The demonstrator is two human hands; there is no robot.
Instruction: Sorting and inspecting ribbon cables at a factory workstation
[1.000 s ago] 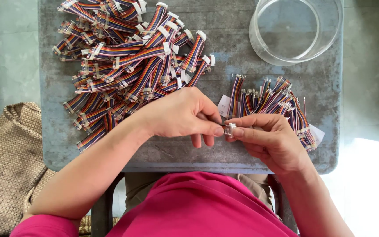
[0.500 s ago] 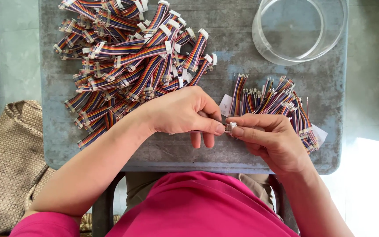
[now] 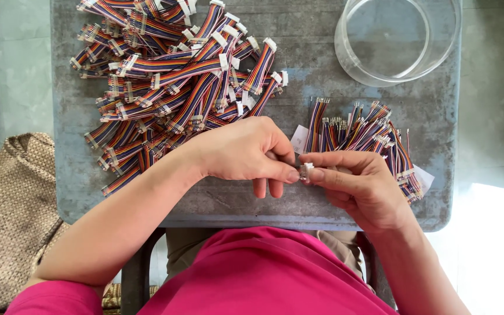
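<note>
hands [image 3: 304, 172] pinch a white connector [image 3: 305, 171] between cable pile [image 3: 176, 81] and loose wires [image 3: 368, 137].

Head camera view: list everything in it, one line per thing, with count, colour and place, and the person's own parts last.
small table: one, grey, centre.
finished cable pile: many, rainbow wires with white plugs, table's upper left.
loose cable bundle: many, rainbow, beside the right hand.
clear container: one, transparent, round, table's upper right.
woven bag: one, tan, floor at left.
white connector: one, pinched between both hands.
pink shirt: one, bottom centre.
left hand: pinching the connector.
right hand: pinching the connector.
</note>
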